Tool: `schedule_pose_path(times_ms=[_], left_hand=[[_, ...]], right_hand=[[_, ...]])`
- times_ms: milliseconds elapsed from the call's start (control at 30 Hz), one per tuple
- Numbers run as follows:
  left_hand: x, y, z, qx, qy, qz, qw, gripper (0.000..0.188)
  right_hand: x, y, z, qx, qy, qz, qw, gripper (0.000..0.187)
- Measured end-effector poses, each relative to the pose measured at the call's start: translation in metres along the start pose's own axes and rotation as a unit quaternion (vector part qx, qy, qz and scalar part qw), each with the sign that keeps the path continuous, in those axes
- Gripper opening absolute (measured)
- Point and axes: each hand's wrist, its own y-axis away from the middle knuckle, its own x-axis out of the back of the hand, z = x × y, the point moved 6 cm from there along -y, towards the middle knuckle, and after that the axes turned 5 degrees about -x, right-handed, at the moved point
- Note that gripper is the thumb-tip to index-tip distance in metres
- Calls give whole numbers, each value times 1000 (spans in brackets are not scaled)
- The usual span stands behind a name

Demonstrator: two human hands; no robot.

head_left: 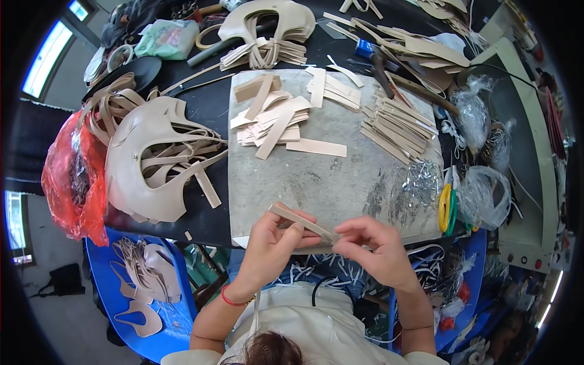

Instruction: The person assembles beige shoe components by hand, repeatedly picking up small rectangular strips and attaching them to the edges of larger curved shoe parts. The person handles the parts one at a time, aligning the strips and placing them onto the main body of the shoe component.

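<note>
A narrow beige strip, which looks like leather, slants in front of my body at the near edge of the work board. My left hand grips it between thumb and fingers, near its left half. The fingertips of my right hand close in a pinch at the strip's right end; whether anything small is also in them is hidden. Beyond my hands, a loose pile of short beige strips lies on the grey board. A stack of narrow folded strips lies farther right.
Shiny small metal pieces lie by scissors with yellow and green handles. Curved beige panels are stacked at left beside a red plastic bag; more panels lie at the back. Blue chairs flank me. A hammer lies far right.
</note>
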Motion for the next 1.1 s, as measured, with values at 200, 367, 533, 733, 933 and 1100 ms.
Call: schedule_pose_path(times_ms=[200, 367, 533, 733, 933, 1100], left_hand=[[3, 1, 0, -11, 4, -10, 1000, 15], [-2, 1, 3, -30, -41, -32, 998, 15], [-1, 5, 10, -14, 21, -12, 1000, 15], [30, 6, 23, -32, 25, 39, 998, 15], [11, -5, 81, -208, -350, -22, 913, 18], [183, -12, 146, -287, -735, 143, 597, 53]], right_hand=[[-10, -12, 0, -14, 21, -31, 999, 27], [-7, -14, 7, -22, 21, -10, 999, 27], [-3, -12, 18, -82, 22, -7, 996, 29], [-2, -8, -26, 113, 194, 92, 970, 46], [-33, -17, -60, 310, 354, 113, 875, 46], [-50, -30, -42, 352, 227, 113, 901, 34]])
